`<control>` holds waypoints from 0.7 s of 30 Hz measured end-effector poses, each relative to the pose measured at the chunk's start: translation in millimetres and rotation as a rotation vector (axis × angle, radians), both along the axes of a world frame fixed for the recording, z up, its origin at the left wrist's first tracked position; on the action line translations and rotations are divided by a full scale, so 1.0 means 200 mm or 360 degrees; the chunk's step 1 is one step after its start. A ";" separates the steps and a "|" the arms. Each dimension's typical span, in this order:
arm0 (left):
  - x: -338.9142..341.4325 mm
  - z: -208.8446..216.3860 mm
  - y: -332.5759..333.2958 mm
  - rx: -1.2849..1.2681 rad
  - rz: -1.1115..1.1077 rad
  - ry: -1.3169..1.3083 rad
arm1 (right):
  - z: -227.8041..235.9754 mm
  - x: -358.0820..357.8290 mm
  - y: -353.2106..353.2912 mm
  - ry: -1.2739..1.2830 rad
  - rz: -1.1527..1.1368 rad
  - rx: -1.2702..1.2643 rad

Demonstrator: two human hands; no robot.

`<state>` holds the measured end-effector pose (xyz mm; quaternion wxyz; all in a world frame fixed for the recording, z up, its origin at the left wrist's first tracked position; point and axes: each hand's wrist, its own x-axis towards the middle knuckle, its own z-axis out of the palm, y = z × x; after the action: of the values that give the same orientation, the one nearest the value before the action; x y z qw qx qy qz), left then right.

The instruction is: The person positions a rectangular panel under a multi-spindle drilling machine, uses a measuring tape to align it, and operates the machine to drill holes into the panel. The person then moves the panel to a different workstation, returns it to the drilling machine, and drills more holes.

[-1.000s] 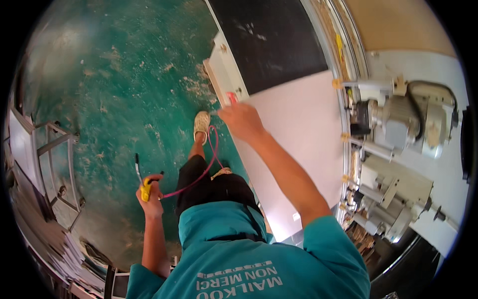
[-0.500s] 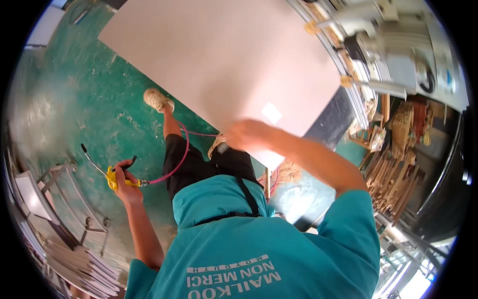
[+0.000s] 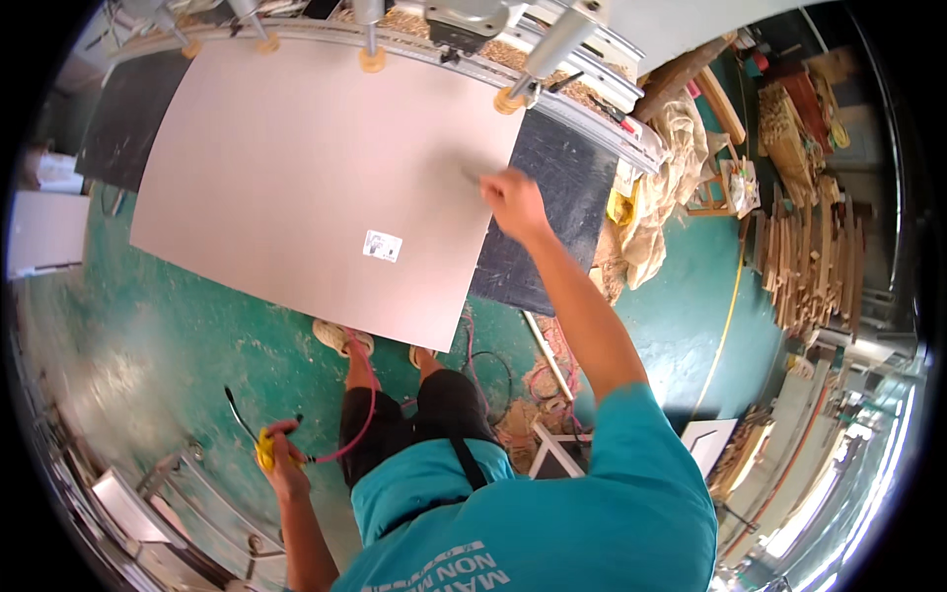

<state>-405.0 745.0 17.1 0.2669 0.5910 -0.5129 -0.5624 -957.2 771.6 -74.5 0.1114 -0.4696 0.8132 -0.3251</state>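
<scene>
- Green workshop floor (image 3: 128,326), dusty with wood chips, lies under one big pale board (image 3: 316,168) resting on the dark worktop (image 3: 562,197) of a saw machine.
- Head view: my right hand (image 3: 513,197) presses on the board's right edge, fingers closed on something small I cannot identify.
- My left hand (image 3: 281,464) is clenched on one yellow air gun (image 3: 264,449) with a pink hose (image 3: 360,414).
- I judge the board stiff, wide and smooth; better to hold it at two edges.
- One small label (image 3: 382,246) is on it.

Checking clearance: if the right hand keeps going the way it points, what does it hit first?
The right hand points up and left across the pale board. It would likely slide over bare board toward the clamp rail; height above the board is unclear.
</scene>
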 end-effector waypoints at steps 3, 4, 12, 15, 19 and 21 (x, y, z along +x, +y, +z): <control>0.09 0.09 0.08 0.0075 0.0151 0.0203 | -0.21 -0.37 -0.21 0.0492 -0.0616 -0.0095; 0.13 0.11 0.10 0.0059 0.0175 0.0204 | -0.22 -0.44 -0.23 0.0656 -0.0718 -0.0098; 0.44 0.00 0.09 0.0227 0.0242 0.0163 | -0.17 0.13 0.18 0.0582 0.0285 0.0424; 0.48 -0.09 -0.01 0.0238 0.0171 0.0267 | -0.03 1.05 0.64 -0.0069 0.0534 0.0375; 0.48 -0.11 -0.19 0.0232 -0.0109 0.0251 | -0.17 1.82 1.29 -0.0416 0.1648 0.0512; 0.54 -0.06 -0.25 0.0268 -0.0337 0.0059 | 0.17 1.67 0.95 -0.0275 0.0980 0.1076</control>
<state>-297.7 694.7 4.7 0.1650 0.5435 -0.5183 -0.6393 -622.5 960.9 -40.6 0.4168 -0.5979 0.6840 -0.0315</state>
